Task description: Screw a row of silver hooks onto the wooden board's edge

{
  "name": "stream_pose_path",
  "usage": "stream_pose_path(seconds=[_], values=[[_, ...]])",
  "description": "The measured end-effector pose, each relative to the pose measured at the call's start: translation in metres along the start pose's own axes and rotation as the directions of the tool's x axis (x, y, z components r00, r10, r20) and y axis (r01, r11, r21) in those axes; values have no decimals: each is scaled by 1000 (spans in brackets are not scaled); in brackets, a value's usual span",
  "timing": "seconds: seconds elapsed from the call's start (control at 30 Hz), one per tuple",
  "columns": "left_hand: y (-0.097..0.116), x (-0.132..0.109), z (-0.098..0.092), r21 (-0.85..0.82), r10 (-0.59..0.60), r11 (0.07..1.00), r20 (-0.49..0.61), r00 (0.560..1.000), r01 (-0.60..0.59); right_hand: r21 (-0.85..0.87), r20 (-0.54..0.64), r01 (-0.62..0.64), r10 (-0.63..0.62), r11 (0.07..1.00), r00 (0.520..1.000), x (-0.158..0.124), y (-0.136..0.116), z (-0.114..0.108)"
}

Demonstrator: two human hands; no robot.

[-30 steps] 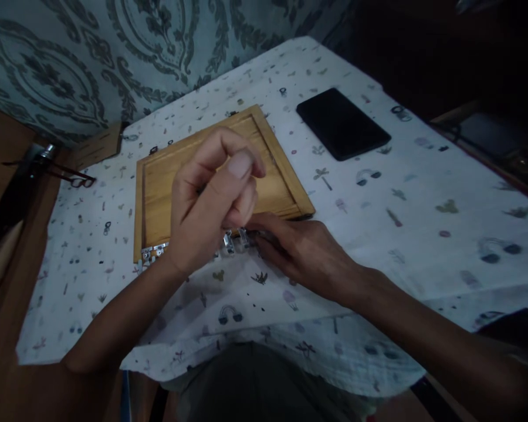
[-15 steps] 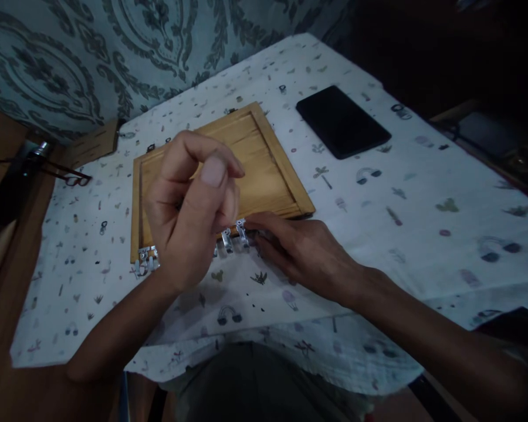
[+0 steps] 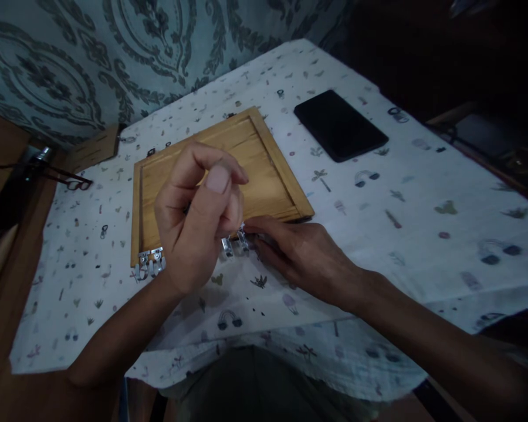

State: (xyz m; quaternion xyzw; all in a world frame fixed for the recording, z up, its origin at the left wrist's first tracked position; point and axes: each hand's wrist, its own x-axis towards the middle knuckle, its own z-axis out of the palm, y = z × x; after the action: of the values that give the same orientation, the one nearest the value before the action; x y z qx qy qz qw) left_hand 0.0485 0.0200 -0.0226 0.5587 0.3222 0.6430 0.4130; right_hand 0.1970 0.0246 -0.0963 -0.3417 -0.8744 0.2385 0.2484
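A wooden panel [image 3: 264, 176] with a raised frame lies on the patterned tablecloth. Along its near edge sit several shiny metal clips [image 3: 157, 258]. My left hand [image 3: 198, 217] is raised over the panel's near part, fingers curled in and thumb pressed against them. Whatever it grips is hidden, though a small dark spot shows between fingers and palm. My right hand [image 3: 305, 252] rests at the near edge, thumb and forefinger closed at the rightmost metal clip [image 3: 243, 239]. Its other fingers are folded beneath. Part of the row of clips is covered by my left hand.
A black tablet or phone [image 3: 341, 125] lies right of the panel. Red-framed glasses [image 3: 77, 183] are at the table's left edge, near a piece of brown cardboard [image 3: 94, 149]. A patterned curtain or wall [image 3: 154, 47] borders the far side.
My left hand has shifted slightly right and down, uncovering more of the left clips and hiding more of the middle ones. My right hand stays at the same clip.
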Motion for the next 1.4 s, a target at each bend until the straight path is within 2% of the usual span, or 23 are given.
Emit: stream_pose_path(seconds=[0.3, 0.5, 0.73, 1.07, 1.3, 1.4], values=[[-2, 2, 0, -25, -4, 1000, -14, 1000, 4, -9, -11, 8, -8, 1000, 1000, 1, 0, 1], [-2, 3, -3, -41, -11, 999, 60, 998, 13, -3, -24, 23, -23, 1000, 999, 0, 0, 1], [1, 4, -4, 36, -61, 998, 76, 995, 58, -9, -28, 11, -12, 1000, 1000, 1, 1, 2], [0, 8, -4, -50, -125, 991, 7, 992, 125, 2, -62, 38, -38, 999, 997, 0, 2, 3], [-2, 11, -8, -90, -104, 989, 132, 986, 117, 9, -50, 34, -34, 999, 998, 0, 2, 5], [-1, 10, -8, -62, -134, 988, 142, 981, 144, 9, -52, 31, -31, 999, 998, -1, 2, 5]])
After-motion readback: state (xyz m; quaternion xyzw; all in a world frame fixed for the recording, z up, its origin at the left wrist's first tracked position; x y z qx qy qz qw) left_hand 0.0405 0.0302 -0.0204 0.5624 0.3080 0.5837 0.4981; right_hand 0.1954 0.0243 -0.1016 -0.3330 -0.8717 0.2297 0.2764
